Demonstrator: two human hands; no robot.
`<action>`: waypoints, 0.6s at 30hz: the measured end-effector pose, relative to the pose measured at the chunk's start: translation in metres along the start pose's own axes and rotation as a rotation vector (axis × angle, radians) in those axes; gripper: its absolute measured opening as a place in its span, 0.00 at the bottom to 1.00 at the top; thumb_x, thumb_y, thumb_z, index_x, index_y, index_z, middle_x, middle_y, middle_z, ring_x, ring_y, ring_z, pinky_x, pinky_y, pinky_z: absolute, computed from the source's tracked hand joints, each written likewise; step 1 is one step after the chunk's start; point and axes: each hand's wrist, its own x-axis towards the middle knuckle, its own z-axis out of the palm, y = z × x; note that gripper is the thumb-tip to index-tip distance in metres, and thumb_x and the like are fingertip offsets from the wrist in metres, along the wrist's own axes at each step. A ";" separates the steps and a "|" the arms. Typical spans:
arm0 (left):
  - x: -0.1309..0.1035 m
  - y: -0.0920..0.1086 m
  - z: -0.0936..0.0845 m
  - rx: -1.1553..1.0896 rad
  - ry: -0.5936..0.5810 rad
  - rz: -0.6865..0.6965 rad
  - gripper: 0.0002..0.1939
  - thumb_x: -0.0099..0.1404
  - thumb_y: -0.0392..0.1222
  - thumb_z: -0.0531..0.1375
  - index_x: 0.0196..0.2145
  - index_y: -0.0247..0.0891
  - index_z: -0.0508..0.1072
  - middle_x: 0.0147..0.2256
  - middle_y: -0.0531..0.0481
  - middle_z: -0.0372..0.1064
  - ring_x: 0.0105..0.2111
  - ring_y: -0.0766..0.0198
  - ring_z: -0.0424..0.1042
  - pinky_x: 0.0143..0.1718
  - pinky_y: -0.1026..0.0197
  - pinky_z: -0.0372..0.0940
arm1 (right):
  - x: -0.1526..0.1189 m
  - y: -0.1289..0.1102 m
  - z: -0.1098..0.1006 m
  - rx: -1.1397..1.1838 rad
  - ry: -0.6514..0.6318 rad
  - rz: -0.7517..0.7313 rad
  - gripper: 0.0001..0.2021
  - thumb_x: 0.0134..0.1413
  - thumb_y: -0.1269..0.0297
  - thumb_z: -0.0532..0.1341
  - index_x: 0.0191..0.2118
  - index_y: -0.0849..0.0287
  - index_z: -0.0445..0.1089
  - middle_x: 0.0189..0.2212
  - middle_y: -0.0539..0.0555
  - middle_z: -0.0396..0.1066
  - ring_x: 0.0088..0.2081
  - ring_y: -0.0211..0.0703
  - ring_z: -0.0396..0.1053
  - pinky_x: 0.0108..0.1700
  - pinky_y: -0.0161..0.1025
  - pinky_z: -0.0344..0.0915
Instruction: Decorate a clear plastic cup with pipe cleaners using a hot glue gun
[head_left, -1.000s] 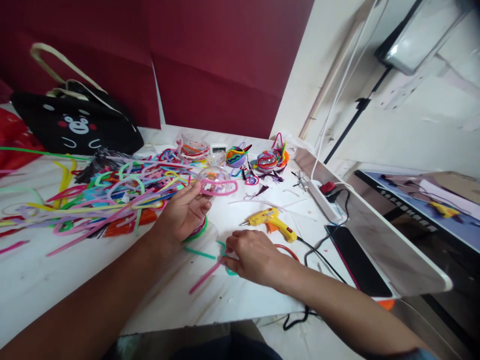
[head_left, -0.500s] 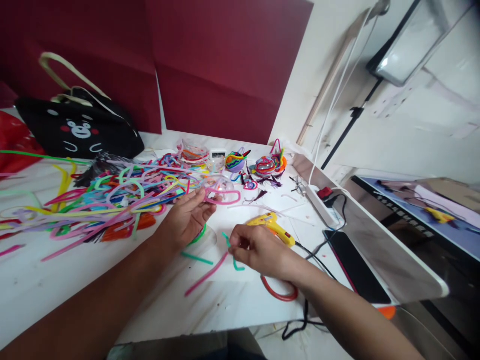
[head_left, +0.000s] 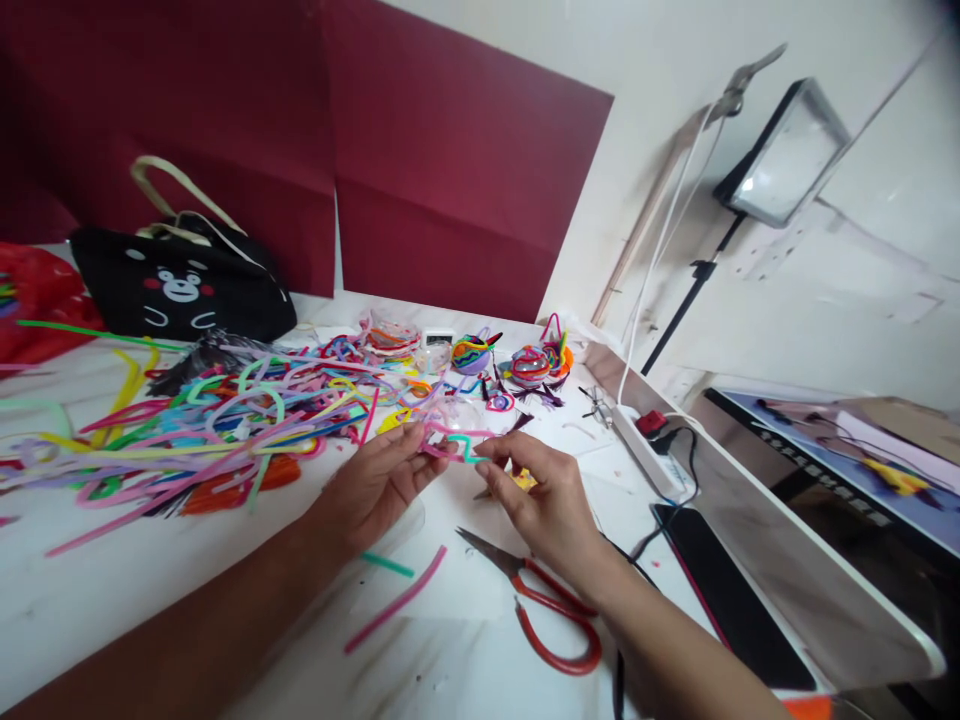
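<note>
A pink pipe cleaner [head_left: 441,428] bent into a long loop is pinched in my left hand [head_left: 379,480]. My right hand [head_left: 546,492] grips the end of a zigzag-bent green pipe cleaner [head_left: 466,447] between thumb and fingertips. That green piece lies over the pink loop; whether they touch I cannot tell. Below the hands, red-handled scissors [head_left: 519,570] rest on the table. A loose pink pipe cleaner piece [head_left: 396,604] and a short green piece [head_left: 388,564] lie near my left wrist. My right hand mostly hides a yellow glue gun [head_left: 526,479].
A heap of coloured pipe cleaners [head_left: 225,420] spreads across the left. Decorated balls [head_left: 471,354] stand at the back, near a black bag [head_left: 180,285]. On the right are a power strip [head_left: 649,452], cables and a black phone-like slab [head_left: 731,600].
My right hand has risen from near the tabletop to beside my left hand, bringing the green pipe cleaner to the pink loop. More of the scissors shows. The camera view has shifted.
</note>
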 end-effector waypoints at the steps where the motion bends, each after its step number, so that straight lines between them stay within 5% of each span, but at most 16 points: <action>1: 0.000 -0.001 0.000 -0.002 -0.005 -0.003 0.06 0.63 0.29 0.61 0.29 0.32 0.75 0.27 0.50 0.74 0.28 0.67 0.75 0.34 0.65 0.74 | -0.001 0.002 0.001 -0.026 0.018 -0.011 0.05 0.60 0.66 0.61 0.41 0.55 0.73 0.33 0.53 0.75 0.33 0.41 0.71 0.37 0.37 0.67; 8: -0.003 -0.002 0.003 0.041 -0.046 -0.027 0.02 0.60 0.31 0.65 0.29 0.32 0.76 0.29 0.50 0.74 0.31 0.68 0.74 0.37 0.66 0.72 | -0.002 0.007 0.005 -0.184 0.132 -0.332 0.06 0.63 0.73 0.57 0.41 0.58 0.70 0.31 0.55 0.73 0.34 0.42 0.69 0.38 0.40 0.65; 18: -0.008 -0.005 0.004 0.072 -0.042 -0.019 0.04 0.55 0.30 0.69 0.28 0.32 0.76 0.28 0.52 0.73 0.30 0.68 0.72 0.37 0.64 0.73 | -0.005 0.005 0.006 -0.294 0.072 -0.337 0.09 0.63 0.77 0.54 0.43 0.61 0.69 0.35 0.58 0.70 0.37 0.45 0.66 0.40 0.41 0.63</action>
